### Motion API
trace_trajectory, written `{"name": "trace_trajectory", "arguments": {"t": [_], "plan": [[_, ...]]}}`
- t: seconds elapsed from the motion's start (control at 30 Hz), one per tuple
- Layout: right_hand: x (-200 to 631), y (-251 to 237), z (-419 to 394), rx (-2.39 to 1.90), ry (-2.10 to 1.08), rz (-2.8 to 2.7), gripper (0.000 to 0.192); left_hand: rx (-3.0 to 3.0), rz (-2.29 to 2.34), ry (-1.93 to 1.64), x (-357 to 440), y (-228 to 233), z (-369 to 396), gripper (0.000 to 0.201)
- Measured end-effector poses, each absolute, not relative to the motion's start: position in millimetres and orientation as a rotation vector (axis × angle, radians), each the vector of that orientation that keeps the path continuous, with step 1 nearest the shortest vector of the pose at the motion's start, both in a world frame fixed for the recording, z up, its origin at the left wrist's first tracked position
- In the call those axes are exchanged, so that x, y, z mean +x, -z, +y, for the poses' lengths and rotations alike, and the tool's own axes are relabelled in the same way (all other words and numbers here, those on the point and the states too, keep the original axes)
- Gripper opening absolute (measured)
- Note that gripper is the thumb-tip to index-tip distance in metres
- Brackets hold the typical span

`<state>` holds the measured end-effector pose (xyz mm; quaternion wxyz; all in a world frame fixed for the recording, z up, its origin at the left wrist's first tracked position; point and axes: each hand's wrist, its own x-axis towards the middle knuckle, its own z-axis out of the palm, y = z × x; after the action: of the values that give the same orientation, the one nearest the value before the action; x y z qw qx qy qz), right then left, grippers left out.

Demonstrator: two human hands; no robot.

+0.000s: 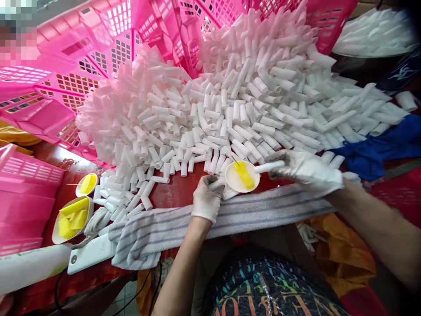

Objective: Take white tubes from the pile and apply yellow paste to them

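My left hand [207, 199], in a white work glove, is closed around a short white tube [216, 184] just left of a small white bowl. In the bowl [234, 181] lies a yellow sponge-like strip [244, 174] with a thin stick standing up from it. To the right, my gloved right hand [301, 172] pinches another white tube [269, 166], whose tip reaches the bowl's right rim. Under my wrists a striped grey towel [250, 213] runs along the table's front edge. A large heap of white tubes [230, 114] rises behind the bowl.
Pink plastic baskets [95, 44] stand behind the heap. On the left are a bowl of yellow pieces [56, 232], a smaller bowl [93, 189], a white phone-like device [92, 253] and a pink crate [26, 197]. Blue cloth [388, 147] lies at the right.
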<state>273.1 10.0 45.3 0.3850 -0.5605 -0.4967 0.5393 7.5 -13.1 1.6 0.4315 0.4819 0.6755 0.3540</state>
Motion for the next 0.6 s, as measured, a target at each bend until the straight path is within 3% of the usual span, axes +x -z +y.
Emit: {"name": "trace_trajectory", "arguments": {"t": [0.07, 0.2, 0.37, 0.6], "plan": [[252.4, -36.2, 14.9, -1.401, -1.482, -1.237, 0.045, 1.231, 1.653, -0.889, 8.1, -3.2, -11.2, 0.034], [237.2, -12.7, 30.3, -1.545, -1.303, -1.438, 0.033, 1.324, 1.621, -0.838, 8.0, -6.0, -10.7, 0.035], [253.6, 13.3, 23.1, -1.375, -1.209, -1.561, 0.028, 1.385, 1.596, -0.788, 7.8, -1.4, -10.9, 0.039], [252.4, 11.1, 5.6, -1.302, -1.126, -1.478, 0.023, 1.415, 1.612, -0.725, 9.2, -4.6, -9.3, 0.040]]}}
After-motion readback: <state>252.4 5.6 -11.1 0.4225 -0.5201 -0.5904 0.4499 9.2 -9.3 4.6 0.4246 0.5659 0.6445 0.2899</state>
